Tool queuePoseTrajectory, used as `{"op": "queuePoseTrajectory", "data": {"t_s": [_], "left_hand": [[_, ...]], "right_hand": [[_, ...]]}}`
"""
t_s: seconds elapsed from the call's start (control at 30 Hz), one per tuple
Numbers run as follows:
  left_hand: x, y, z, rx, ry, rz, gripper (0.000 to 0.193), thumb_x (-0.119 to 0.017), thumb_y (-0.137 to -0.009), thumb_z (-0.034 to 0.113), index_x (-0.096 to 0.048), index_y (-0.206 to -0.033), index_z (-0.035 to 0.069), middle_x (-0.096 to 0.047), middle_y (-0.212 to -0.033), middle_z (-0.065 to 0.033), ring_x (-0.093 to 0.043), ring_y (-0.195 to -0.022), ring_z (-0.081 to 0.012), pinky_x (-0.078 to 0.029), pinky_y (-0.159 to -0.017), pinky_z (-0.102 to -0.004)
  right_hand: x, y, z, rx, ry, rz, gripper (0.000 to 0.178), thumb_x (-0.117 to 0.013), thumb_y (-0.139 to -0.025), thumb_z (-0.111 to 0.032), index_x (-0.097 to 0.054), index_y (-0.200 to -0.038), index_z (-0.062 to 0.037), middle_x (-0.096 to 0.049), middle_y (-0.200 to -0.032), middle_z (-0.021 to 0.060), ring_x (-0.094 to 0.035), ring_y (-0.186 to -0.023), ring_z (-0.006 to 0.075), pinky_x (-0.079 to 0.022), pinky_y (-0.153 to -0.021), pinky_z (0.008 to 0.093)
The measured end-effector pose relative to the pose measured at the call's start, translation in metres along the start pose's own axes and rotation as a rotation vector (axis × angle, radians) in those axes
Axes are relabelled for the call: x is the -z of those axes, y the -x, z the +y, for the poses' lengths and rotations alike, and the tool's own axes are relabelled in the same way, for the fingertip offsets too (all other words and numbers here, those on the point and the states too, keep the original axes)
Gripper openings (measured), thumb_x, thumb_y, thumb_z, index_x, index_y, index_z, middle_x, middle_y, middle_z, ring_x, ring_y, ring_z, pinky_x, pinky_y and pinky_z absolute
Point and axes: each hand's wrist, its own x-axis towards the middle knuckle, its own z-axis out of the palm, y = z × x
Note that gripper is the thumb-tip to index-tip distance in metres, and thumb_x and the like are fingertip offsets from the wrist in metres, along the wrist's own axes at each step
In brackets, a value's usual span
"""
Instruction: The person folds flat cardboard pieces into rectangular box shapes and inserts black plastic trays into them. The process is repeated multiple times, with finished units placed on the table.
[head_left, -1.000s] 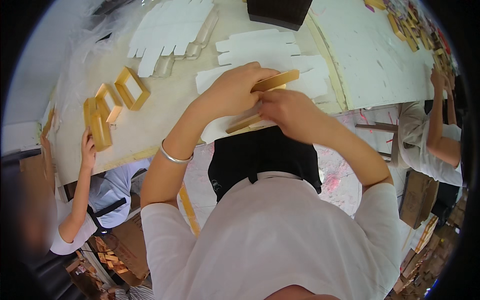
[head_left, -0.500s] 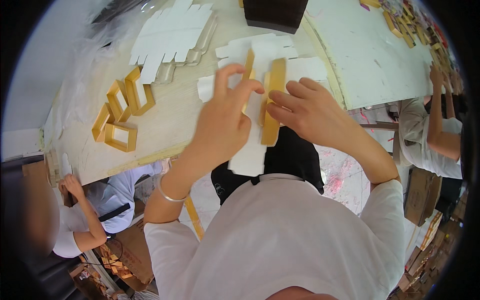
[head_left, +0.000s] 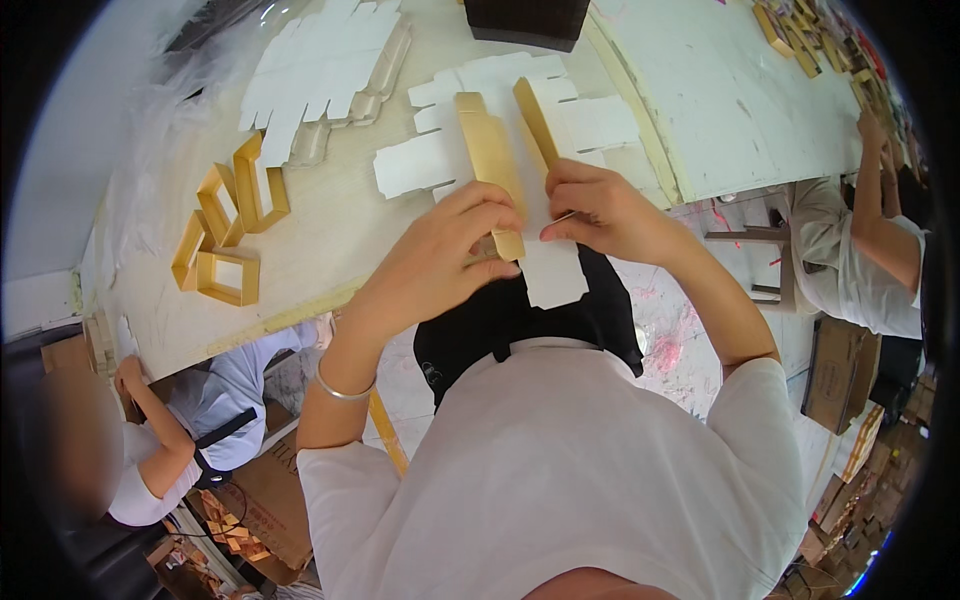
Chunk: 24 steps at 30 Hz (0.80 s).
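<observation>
Gold strip (head_left: 490, 150) clasped in my left hand (head_left: 440, 245), another strip (head_left: 536, 120) pinched in my right hand (head_left: 605, 210), apart over white card (head_left: 552, 278): unfinished, I judge. Leftward, four frames (head_left: 246, 190) look formed; beyond, flat sheets (head_left: 315, 70) lie unfolded.

My hands have parted: over the notched white card blanks (head_left: 412, 166), my left hand (head_left: 450, 250) now holds a folded gold card strip (head_left: 488, 150), my right hand (head_left: 608, 212) apparently touches a narrower gold card strip (head_left: 534, 116). Left of the blanks, a co-worker's hand (head_left: 130, 373) has released a hollow gold card frame (head_left: 225, 293).
</observation>
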Motion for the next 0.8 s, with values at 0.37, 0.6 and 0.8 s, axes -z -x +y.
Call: {"op": "queuePoseTrajectory", "data": {"t_s": [0.37, 0.6, 0.8], "left_hand": [[-0.039, -0.021, -0.009, -0.235, -0.484, 0.325, 0.017, -0.074, -0.075, 0.015, -0.066, -0.087, 0.007, -0.058, -0.076, -0.0049, -0.055, -0.068, -0.0223, -0.046, -0.058, -0.0327], [-0.046, -0.019, -0.013, -0.235, -0.487, 0.431, 0.012, -0.072, -0.074, 0.010, -0.066, -0.084, 0.009, -0.054, -0.073, -0.0023, -0.055, -0.068, -0.0201, -0.046, -0.055, -0.0315], [-0.029, -0.020, -0.006, -0.035, -0.195, 0.200, 0.017, -0.072, -0.081, 0.013, -0.064, -0.090, 0.002, -0.060, -0.081, -0.0070, -0.055, -0.067, -0.0174, -0.044, -0.058, -0.0264]], "right_hand": [[-0.001, -0.009, -0.025, -0.246, 0.069, -0.074, 0.044, -0.062, -0.077, 0.007, -0.045, -0.117, -0.0037, -0.055, -0.101, 0.0157, -0.058, -0.090, 0.0359, -0.049, -0.071, 0.0405], [0.003, 0.022, -0.032, -0.032, 0.314, -0.034, 0.068, -0.067, -0.070, 0.004, -0.044, -0.132, -0.0087, -0.046, -0.132, 0.0166, -0.059, -0.100, 0.0345, -0.050, -0.078, 0.0378], [-0.022, 0.033, 0.001, 0.290, 0.488, 0.265, 0.055, -0.070, -0.064, 0.003, -0.059, -0.118, -0.0029, -0.057, -0.122, 0.0166, -0.060, -0.099, 0.0328, -0.050, -0.079, 0.0376]]}}
